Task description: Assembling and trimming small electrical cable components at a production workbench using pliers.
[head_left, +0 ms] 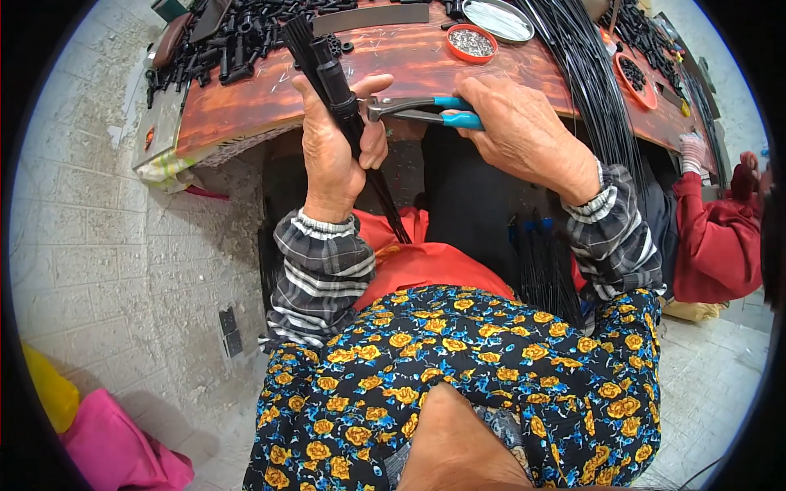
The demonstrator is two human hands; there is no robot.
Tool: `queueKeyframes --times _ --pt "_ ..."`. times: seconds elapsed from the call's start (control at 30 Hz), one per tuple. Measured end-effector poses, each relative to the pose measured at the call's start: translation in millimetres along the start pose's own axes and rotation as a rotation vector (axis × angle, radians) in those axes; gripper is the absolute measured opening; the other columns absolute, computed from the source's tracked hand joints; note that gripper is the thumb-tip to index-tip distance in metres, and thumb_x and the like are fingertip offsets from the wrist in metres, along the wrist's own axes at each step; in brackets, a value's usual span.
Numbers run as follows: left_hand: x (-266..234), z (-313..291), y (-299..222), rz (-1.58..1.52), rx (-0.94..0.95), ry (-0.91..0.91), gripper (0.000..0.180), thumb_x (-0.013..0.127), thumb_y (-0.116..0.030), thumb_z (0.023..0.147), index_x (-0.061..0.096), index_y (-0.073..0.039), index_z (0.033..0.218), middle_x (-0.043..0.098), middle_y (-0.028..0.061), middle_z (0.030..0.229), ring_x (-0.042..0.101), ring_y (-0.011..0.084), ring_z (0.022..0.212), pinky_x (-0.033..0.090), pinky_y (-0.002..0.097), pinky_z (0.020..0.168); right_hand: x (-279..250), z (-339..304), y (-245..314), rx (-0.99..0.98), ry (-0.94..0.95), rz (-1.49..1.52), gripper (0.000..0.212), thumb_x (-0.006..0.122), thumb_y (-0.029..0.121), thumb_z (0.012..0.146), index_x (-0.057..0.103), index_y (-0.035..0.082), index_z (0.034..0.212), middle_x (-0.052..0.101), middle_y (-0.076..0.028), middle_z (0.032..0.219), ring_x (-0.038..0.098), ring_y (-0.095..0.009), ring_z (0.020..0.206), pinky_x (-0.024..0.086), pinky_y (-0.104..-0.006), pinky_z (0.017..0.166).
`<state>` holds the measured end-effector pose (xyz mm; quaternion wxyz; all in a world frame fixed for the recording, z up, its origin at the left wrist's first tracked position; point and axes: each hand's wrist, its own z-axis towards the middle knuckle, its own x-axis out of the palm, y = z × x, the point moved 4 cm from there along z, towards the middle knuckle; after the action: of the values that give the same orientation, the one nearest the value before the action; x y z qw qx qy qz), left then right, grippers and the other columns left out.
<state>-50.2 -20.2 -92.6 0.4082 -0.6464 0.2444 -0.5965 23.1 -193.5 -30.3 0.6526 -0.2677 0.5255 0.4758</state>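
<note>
My left hand (327, 159) is closed round what looks like a folded black umbrella frame (334, 82), a bundle of thin dark ribs with a ringed plastic piece near its upper end. The frame slants down toward my lap. In my right hand (524, 131) is a pair of pliers (405, 105) with blue grips, held sideways. Their metal jaws meet the ringed part beside my left thumb and fingers. Whether the jaws pinch something small there, I cannot tell.
On the reddish wooden table (262, 100) lie black plastic parts (237, 45). An orange dish (472, 44) holds small metal pieces; another orange dish (635, 75) holds black ones. Long black ribs (585, 78) hang over the edge. A person in red sleeves (716, 237) sits at right.
</note>
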Motion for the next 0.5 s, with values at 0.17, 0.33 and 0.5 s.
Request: queueKeyframes --times 0.17,0.33,0.5 --pt "2 1 -3 0.018 0.045 0.05 0.088 0.024 -0.07 0.091 0.053 0.006 0.121 0.034 -0.0023 0.048 0.028 0.0075 0.036 0.027 0.0238 0.036 -4 3 -2 0.009 0.004 -0.092 0.026 0.068 0.021 0.08 0.054 0.003 0.093 0.06 -0.017 0.078 0.06 -0.037 0.075 0.047 -0.0457 0.063" --pt "3 0 -2 0.037 0.032 0.061 0.089 0.025 -0.071 0.09 0.054 0.007 0.119 0.034 -0.0022 0.048 0.028 0.0078 0.037 0.027 0.0243 0.036 -12 9 7 -0.045 0.029 -0.297 0.025 0.067 0.023 0.081 0.053 0.004 0.088 0.06 -0.015 0.071 0.062 -0.033 0.066 0.048 -0.0417 0.056" --pt "-6 5 5 0.092 0.024 -0.072 0.091 0.025 -0.074 0.088 0.055 0.006 0.118 0.034 -0.0027 0.048 0.031 0.0084 0.038 0.028 0.0244 0.038 7 9 26 0.076 0.018 -0.39 0.023 0.067 0.018 0.078 0.052 0.001 0.081 0.061 -0.015 0.065 0.065 -0.029 0.061 0.051 -0.0371 0.053"
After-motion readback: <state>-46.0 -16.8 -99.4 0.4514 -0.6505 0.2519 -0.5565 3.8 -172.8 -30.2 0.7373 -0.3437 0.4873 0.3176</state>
